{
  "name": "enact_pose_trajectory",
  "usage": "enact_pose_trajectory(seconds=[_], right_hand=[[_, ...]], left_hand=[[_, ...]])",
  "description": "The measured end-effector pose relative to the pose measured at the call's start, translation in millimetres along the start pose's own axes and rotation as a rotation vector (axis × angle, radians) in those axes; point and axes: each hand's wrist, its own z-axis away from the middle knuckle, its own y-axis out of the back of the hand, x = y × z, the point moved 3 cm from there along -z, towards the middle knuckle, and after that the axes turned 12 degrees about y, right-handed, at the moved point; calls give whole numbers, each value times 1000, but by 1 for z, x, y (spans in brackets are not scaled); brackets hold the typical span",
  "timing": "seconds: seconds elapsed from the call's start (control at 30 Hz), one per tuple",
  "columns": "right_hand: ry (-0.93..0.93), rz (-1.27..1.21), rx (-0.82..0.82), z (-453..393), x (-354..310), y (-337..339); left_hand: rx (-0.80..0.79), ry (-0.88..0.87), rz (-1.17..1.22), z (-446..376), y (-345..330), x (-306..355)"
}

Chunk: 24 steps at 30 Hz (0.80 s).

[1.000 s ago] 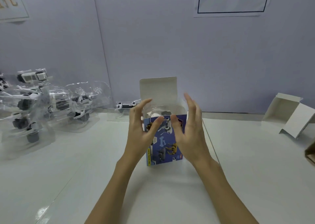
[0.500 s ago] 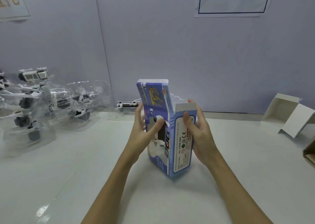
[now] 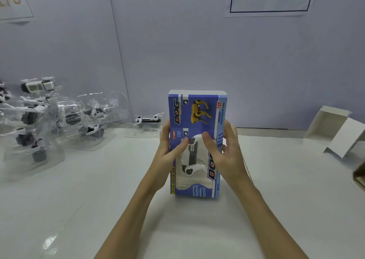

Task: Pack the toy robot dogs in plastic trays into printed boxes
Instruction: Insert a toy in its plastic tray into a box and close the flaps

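Head view: the box (image 3: 197, 144) stands upright on the table (image 3: 98, 199), its long axis running up and away from the person, printed window face toward the camera. A toy dog (image 3: 190, 158) shows through the window, so the box appears loaded. The top flap rises above the hands like an extension of the front face; it looks not yet tucked, though the far side is hidden. The left hand (image 3: 167, 156) and right hand (image 3: 223, 156) clamp the box from either side, thumbs curled over the front face, remaining fingers wrapped behind. Both hands sit level, equally near the flap just above them. More dogs in trays (image 3: 59, 124) lie well apart on the left; an empty box (image 3: 339, 134) lies far right.
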Motion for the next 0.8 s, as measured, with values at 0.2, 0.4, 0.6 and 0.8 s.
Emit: enact_pose_trajectory(seconds=[0.2, 0.4, 0.6, 0.8], right_hand=[[14, -37, 66, -3, -8, 0], [-2, -108, 104, 1, -7, -3], [-118, -273, 150, 3, -6, -1], [-148, -349, 175, 3, -7, -1]], left_hand=[[131, -40, -37, 1, -10, 8], [173, -36, 38, 1, -9, 13], [228, -134, 107, 4, -15, 16], [264, -192, -81, 2, -15, 13]])
